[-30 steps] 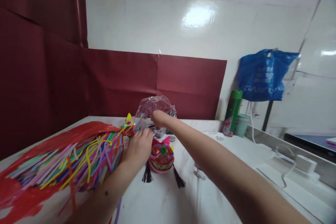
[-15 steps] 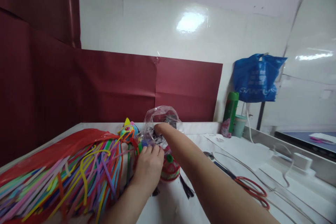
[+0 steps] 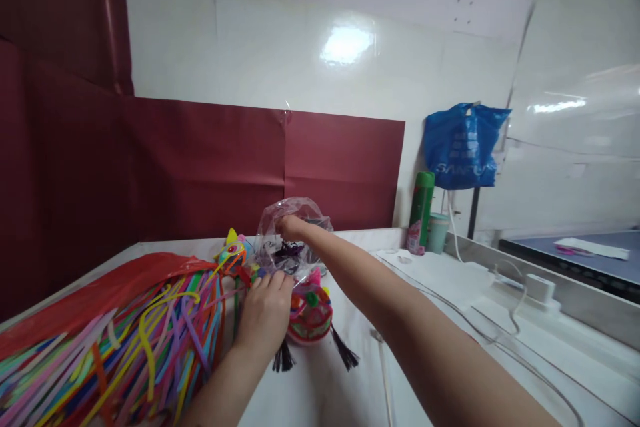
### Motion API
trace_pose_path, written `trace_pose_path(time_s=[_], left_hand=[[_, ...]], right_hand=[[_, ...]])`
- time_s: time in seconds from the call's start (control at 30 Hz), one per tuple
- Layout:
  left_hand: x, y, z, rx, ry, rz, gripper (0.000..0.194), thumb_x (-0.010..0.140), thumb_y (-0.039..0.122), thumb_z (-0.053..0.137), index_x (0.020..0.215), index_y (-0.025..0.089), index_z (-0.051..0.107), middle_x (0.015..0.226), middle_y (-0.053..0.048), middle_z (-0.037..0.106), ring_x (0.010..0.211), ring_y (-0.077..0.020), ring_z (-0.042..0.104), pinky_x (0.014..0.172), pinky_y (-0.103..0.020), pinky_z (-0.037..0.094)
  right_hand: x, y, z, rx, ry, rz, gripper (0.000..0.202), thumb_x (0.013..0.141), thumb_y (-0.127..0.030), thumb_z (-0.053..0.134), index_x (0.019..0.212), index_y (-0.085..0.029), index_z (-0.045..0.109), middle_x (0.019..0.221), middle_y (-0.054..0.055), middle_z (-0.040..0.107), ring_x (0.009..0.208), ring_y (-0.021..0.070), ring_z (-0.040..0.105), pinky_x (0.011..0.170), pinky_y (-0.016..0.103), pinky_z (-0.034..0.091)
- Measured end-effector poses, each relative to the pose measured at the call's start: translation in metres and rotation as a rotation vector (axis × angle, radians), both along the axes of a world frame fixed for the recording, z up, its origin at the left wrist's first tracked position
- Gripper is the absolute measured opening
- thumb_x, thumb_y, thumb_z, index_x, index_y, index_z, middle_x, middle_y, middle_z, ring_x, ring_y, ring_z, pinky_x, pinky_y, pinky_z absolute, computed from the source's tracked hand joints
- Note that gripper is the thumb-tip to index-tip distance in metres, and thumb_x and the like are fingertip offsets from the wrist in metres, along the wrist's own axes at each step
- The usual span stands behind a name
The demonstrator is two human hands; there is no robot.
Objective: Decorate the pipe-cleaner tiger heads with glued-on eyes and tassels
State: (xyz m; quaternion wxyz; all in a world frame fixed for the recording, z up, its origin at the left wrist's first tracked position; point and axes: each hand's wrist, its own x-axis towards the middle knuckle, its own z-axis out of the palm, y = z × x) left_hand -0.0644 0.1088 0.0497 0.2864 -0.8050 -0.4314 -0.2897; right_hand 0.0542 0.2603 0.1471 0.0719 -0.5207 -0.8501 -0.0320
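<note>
A clear plastic bag (image 3: 270,217) stands near the back of the table, with dark small pieces showing inside. My right hand (image 3: 291,227) reaches into it, and its fingers are mostly hidden. My left hand (image 3: 267,300) is closed at the bag's near edge, fingers bent over the plastic. Just right of that hand sits a red toy animal head (image 3: 311,313) with a green nose and black tassels (image 3: 345,350). Behind and left of the left hand is another colourful toy head (image 3: 234,250) with a yellow ear.
Many coloured pipe cleaners (image 3: 145,340) spill from a red plastic bag (image 3: 115,287) on the left. Cables (image 3: 460,313), a green can (image 3: 423,207) and a pale green cup (image 3: 438,233) are on the right. A blue bag (image 3: 465,147) hangs on the wall.
The view has turned slightly right. More of the red toy head shows beside my left hand. My right hand stays at the bag, and the red cable coil is now hidden behind the right arm.
</note>
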Motion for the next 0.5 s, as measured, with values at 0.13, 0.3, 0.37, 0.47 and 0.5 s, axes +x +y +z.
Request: trace_pose_path(time_s=[0.13,0.3,0.37,0.47,0.5], left_hand=[[-0.001,0.003,-0.002,-0.007,-0.008,0.002,0.023,0.084,0.005,0.044,0.090,0.016,0.064,0.085,-0.007,0.064,0.080,-0.0233,0.059,0.073,-0.036,0.045],[-0.001,0.001,0.000,-0.011,-0.019,0.021,0.023,0.083,0.005,0.044,0.086,0.017,0.064,0.084,-0.007,0.064,0.078,-0.0237,0.059,0.072,-0.037,0.045],[-0.001,0.001,0.001,-0.008,-0.026,0.015,0.022,0.083,0.005,0.044,0.085,0.017,0.063,0.083,-0.007,0.064,0.078,-0.0231,0.059,0.073,-0.037,0.045],[-0.003,0.000,0.002,0.002,-0.024,0.007,0.022,0.083,0.006,0.044,0.086,0.017,0.063,0.084,-0.007,0.064,0.079,-0.0227,0.059,0.073,-0.036,0.045],[-0.003,0.000,0.003,0.005,-0.023,0.006,0.022,0.083,0.006,0.044,0.087,0.017,0.063,0.084,-0.008,0.063,0.079,-0.0226,0.059,0.073,-0.036,0.045]], right_hand=[[0.008,-0.016,0.012,0.052,0.066,0.029,0.031,0.091,-0.033,0.055,0.116,-0.016,0.057,0.118,0.007,0.059,0.100,0.0224,0.060,0.084,0.041,0.052],[0.011,-0.024,0.019,0.084,0.122,0.080,0.031,0.091,-0.032,0.055,0.116,-0.016,0.056,0.118,0.007,0.058,0.101,0.0225,0.060,0.084,0.041,0.052],[0.012,-0.023,0.018,0.080,0.150,0.092,0.031,0.090,-0.033,0.056,0.115,-0.015,0.057,0.117,0.006,0.059,0.100,0.0232,0.060,0.084,0.041,0.052],[0.013,-0.021,0.016,0.087,0.242,0.139,0.032,0.089,-0.035,0.056,0.113,-0.013,0.059,0.116,0.004,0.059,0.100,0.0264,0.060,0.084,0.041,0.052],[0.014,-0.020,0.016,0.103,0.291,0.167,0.032,0.089,-0.035,0.057,0.113,-0.014,0.059,0.116,0.004,0.059,0.100,0.0264,0.060,0.084,0.041,0.052]])
